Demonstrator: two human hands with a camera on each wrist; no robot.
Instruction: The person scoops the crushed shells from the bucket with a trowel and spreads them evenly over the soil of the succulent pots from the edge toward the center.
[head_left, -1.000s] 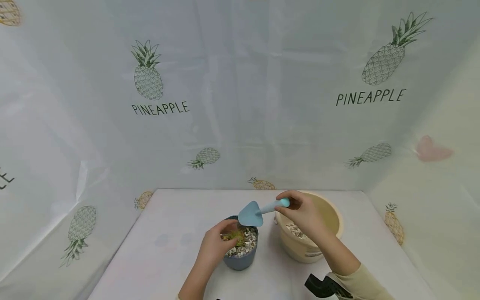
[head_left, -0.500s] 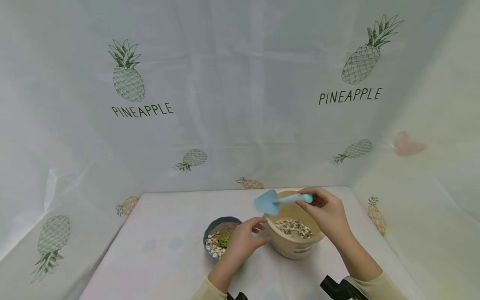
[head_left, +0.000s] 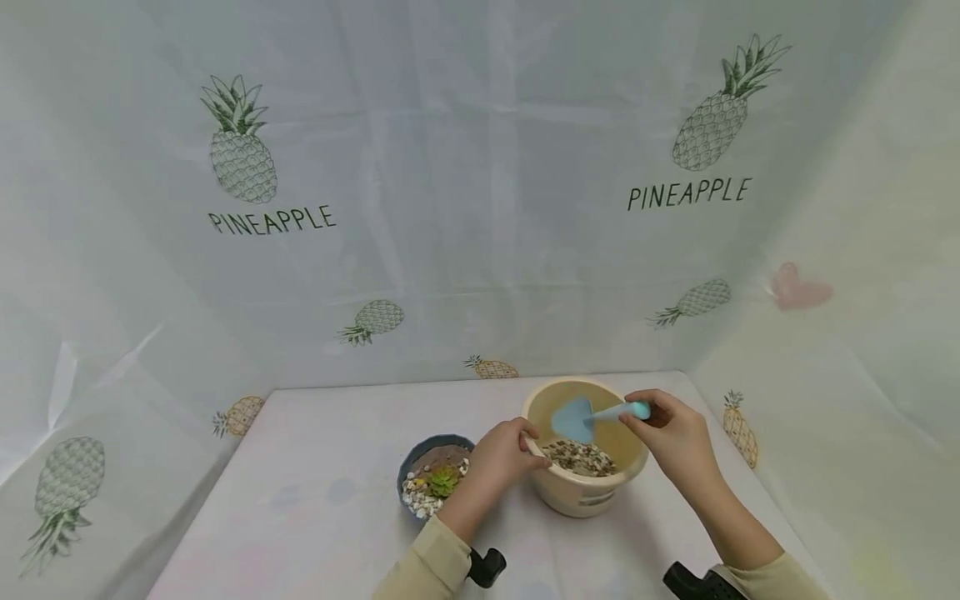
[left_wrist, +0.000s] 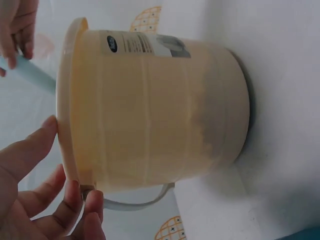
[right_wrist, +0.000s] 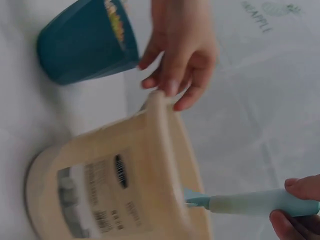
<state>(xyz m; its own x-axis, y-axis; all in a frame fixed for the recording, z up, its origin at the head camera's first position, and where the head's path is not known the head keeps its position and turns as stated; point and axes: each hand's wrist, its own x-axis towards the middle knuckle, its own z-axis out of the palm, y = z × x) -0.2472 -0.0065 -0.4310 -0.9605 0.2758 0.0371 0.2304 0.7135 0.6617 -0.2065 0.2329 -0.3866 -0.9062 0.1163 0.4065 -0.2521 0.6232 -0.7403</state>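
Observation:
My right hand [head_left: 681, 437] pinches the handle end of a small light-blue trowel [head_left: 573, 419], its blade inside the mouth of a cream plastic bucket [head_left: 573, 497]. Below the blade lies a mix of pale and dark pebbles [head_left: 581, 458] on the bucket's bottom. My left hand [head_left: 495, 458] grips the near-left rim; in the left wrist view the thumb [left_wrist: 37, 145] and curled fingers meet that edge. The right wrist view shows the trowel handle [right_wrist: 250, 202] crossing the rim, the blade mostly hidden by the bucket wall.
Left of the bucket stands a blue pot [head_left: 402, 493] with a green succulent [head_left: 444, 480], white pebbles and brown soil, partly behind my left forearm. A grey bucket handle [left_wrist: 135, 205] hangs outside. A pineapple-print sheet [head_left: 450, 208] rises behind the white table [head_left: 322, 467].
My left hand has moved right from the succulent pot to the bucket's rim and taken hold of it. The trowel has gone from above the pot, rightward and down into the bucket.

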